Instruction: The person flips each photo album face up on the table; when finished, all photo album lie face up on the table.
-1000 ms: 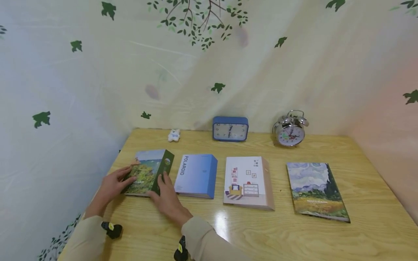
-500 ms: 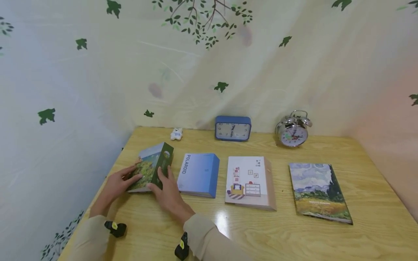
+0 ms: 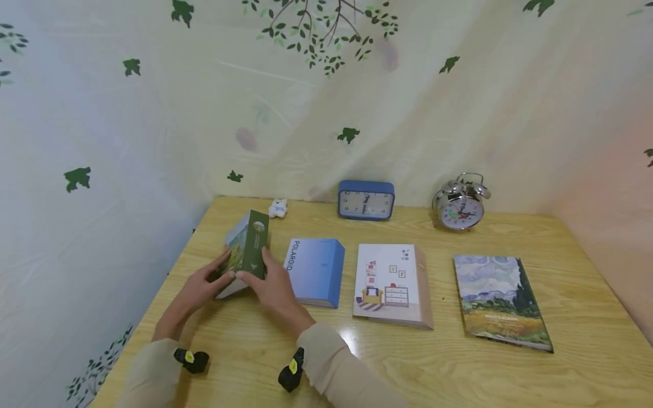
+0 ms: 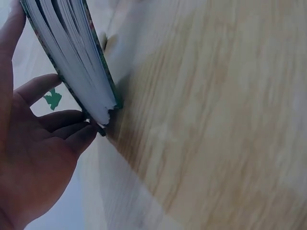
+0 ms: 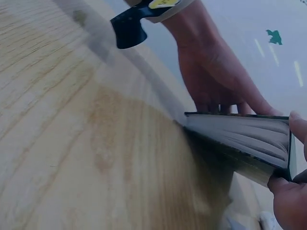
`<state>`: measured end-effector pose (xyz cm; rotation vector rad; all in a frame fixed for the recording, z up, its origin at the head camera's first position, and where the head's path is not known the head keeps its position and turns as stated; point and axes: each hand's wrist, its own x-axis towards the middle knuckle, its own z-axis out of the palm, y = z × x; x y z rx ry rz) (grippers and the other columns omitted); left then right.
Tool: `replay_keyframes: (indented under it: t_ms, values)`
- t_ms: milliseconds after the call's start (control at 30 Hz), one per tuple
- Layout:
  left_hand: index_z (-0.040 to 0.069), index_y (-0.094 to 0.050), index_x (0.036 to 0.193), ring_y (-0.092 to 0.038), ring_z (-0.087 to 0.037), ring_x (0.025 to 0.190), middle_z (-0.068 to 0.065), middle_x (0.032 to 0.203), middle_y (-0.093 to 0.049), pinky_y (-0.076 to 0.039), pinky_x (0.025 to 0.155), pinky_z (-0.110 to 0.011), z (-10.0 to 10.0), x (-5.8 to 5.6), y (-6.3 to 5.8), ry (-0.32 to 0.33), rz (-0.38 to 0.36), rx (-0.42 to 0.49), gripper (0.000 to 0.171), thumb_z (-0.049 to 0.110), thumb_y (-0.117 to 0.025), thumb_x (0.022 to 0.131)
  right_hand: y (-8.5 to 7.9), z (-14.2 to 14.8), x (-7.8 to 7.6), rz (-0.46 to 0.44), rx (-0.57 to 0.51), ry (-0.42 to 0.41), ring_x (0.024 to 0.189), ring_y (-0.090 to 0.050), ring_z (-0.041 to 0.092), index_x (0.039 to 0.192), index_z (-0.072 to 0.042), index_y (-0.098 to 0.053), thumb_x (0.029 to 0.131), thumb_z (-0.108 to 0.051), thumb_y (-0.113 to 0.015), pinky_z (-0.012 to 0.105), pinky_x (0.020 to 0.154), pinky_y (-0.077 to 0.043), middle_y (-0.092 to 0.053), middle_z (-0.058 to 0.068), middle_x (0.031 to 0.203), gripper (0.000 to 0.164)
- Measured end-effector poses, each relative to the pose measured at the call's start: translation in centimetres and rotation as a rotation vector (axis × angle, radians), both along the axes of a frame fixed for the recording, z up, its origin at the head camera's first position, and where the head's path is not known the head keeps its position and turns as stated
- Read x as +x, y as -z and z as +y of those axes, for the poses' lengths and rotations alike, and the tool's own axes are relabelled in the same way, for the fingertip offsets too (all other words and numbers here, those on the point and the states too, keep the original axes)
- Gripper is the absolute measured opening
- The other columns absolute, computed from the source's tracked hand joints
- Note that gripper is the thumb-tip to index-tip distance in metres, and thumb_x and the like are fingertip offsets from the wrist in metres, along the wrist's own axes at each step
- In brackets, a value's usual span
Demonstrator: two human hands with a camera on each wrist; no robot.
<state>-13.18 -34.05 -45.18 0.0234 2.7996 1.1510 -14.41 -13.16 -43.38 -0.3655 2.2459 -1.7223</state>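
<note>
Now that the green-spined book point(image 3: 257, 238) has tipped from flat to spine-up, R hand point(image 3: 275, 286) pinches its spine, L hand's point(image 3: 201, 286) fingers spread on cover; prob. hands keep it tilted. Blue POLAROID book point(image 3: 316, 275) lies just R of R fingers, on worktop point(image 3: 245, 351).

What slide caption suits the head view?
Left hand and right hand hold a tilted green-spined book beside a blue POLAROID book.

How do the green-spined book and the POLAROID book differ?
The green-spined book is tilted, held by the left hand and right hand; the POLAROID book lies flat on the table. The green-spined book's cover shows greenery; the POLAROID book's, dark lettering on blue. Both are thick.
</note>
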Motion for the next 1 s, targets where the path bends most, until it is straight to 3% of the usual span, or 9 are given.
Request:
replay_keyframes:
  t_ms: [167, 333, 533, 767, 833, 1000]
  values:
    - [0.019, -0.018, 0.154, -0.024, -0.046, 0.140, -0.023, 0.156, -0.020, -0.030, 0.107, -0.062, 0.3, -0.2, 0.2, 0.025, -0.018, 0.137, 0.064, 0.041, -0.044, 0.101, -0.7, 0.2, -0.8, -0.088, -0.143, 0.016, 0.133, -0.045, 0.013, 0.153, -0.018, -0.022, 0.087, -0.043, -0.067, 0.030, 0.101, -0.047, -0.039, 0.003, 0.151, 0.084]
    - [0.019, -0.014, 0.155, -0.025, -0.043, 0.141, -0.022, 0.157, -0.018, -0.033, 0.108, -0.057, 0.5, -0.4, 0.2, 0.071, -0.004, 0.282, 0.059, 0.038, -0.038, 0.104, -1.2, 0.3, -1.2, -0.127, -0.202, 0.024, 0.134, -0.044, 0.012, 0.151, -0.020, -0.028, 0.089, -0.035, -0.067, 0.028, 0.102, -0.046, -0.040, 0.001, 0.150, 0.075]
    - [0.025, -0.011, 0.155, -0.029, -0.041, 0.140, -0.022, 0.157, -0.017, -0.038, 0.106, -0.048, 0.8, -0.3, -1.6, 0.058, -0.029, 0.407, 0.059, 0.041, -0.035, 0.104, -2.0, 0.3, -1.3, -0.065, -0.212, 0.010, 0.134, -0.044, 0.011, 0.148, -0.022, -0.037, 0.093, -0.031, -0.064, 0.027, 0.101, -0.046, -0.043, -0.005, 0.148, 0.062]
    - [0.035, -0.015, 0.153, -0.035, -0.038, 0.137, -0.020, 0.157, -0.019, -0.044, 0.103, -0.045, 0.7, -0.2, -3.6, 0.021, 0.007, 0.411, 0.059, 0.044, -0.041, 0.101, -2.4, -0.9, -1.2, -0.005, -0.231, -0.016, 0.135, -0.041, 0.011, 0.147, -0.022, -0.038, 0.094, -0.028, -0.062, 0.022, 0.102, -0.044, -0.037, -0.003, 0.152, 0.059]
    - [0.034, -0.016, 0.153, -0.041, -0.032, 0.134, -0.020, 0.156, -0.020, -0.048, 0.100, -0.036, 0.5, -0.2, -3.8, 0.008, 0.015, 0.421, 0.058, 0.043, -0.042, 0.101, -2.4, -1.2, -1.2, 0.001, -0.232, -0.027, 0.136, -0.040, 0.010, 0.148, -0.021, -0.037, 0.094, -0.028, -0.061, 0.021, 0.102, -0.043, -0.034, -0.002, 0.153, 0.059]
    - [0.029, -0.019, 0.154, -0.051, -0.002, 0.118, -0.026, 0.155, -0.020, -0.049, 0.087, -0.016, 0.1, -0.1, -3.8, -0.006, 0.050, 0.490, 0.057, 0.038, -0.042, 0.102, -2.4, -2.0, -1.0, 0.010, -0.214, -0.032, 0.133, -0.043, 0.008, 0.148, -0.019, -0.037, 0.094, -0.032, -0.062, 0.020, 0.101, -0.043, -0.036, -0.004, 0.152, 0.060]
